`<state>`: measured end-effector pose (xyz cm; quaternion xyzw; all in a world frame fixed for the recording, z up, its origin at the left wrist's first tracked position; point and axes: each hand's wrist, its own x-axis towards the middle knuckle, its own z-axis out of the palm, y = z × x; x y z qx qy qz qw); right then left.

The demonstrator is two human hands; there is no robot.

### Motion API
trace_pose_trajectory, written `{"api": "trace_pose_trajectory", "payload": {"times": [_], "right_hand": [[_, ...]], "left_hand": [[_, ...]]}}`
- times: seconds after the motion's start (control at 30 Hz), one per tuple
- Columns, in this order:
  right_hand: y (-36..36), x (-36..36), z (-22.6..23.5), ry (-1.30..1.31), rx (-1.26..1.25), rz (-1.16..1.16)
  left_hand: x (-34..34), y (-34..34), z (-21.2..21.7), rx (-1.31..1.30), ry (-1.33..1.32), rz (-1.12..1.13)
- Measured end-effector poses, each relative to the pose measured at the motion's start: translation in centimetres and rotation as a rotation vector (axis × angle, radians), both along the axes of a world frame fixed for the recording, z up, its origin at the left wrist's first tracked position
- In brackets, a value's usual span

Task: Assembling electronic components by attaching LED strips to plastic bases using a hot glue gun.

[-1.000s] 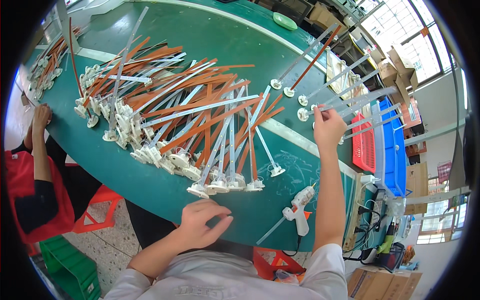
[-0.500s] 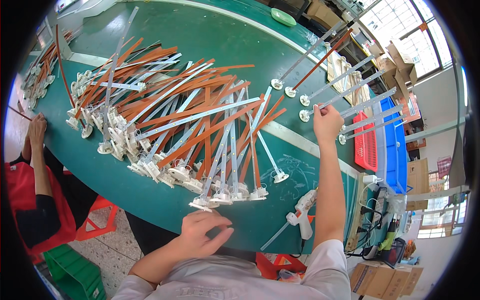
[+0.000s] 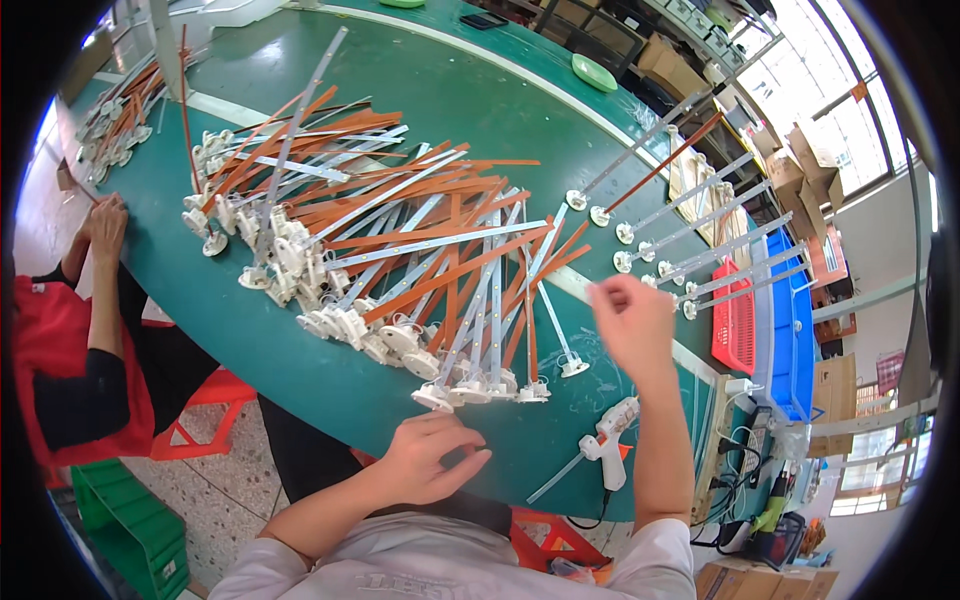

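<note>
My right hand [image 3: 636, 325] hangs over the table's right half, slightly blurred, fingers loosely curled and nothing visible in them. Beyond it, several LED strips [image 3: 690, 205] on round white bases [image 3: 622, 262] stand in a row. My left hand [image 3: 432, 462] rests by the near table edge, thumb held apart from the fingers. Close to its fingertips is a white round base [image 3: 432, 398] at the front of a large pile of LED strips [image 3: 440, 240], some showing silver faces and others brown backs. A white glue gun [image 3: 610, 440] lies between my forearms, nozzle side toward the near edge.
At the right are a red basket [image 3: 733, 320], a blue tray [image 3: 790, 340] and a power strip with cables [image 3: 745, 450]. Another person's hands [image 3: 105, 228] are at the table's left end, near a smaller strip pile [image 3: 120, 120]. A green crate [image 3: 130, 530] stands below.
My right hand has come away from the standing strips, back toward me, and its fingers have loosened. My left hand stays by the near edge. The whole view has shifted slightly.
</note>
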<state>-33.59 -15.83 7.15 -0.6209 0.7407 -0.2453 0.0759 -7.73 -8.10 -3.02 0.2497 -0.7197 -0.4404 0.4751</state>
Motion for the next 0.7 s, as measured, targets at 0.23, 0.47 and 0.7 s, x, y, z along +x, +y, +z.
{"api": "trace_pose_trajectory", "payload": {"times": [0.23,0.47,0.7], "right_hand": [[-4.1,8.5,-0.9,0.248,-0.297,0.533],[-4.2,9.7,0.2,0.518,-0.551,0.716],[2.2,9.1,3.6,0.644,-0.822,0.562]], "left_hand": [[0.2,0.5,0.1,-0.003,-0.022,0.033],[1.9,2.0,0.5,-0.053,0.047,0.198],[6.8,1.3,5.5,-0.446,-0.097,0.862]]}}
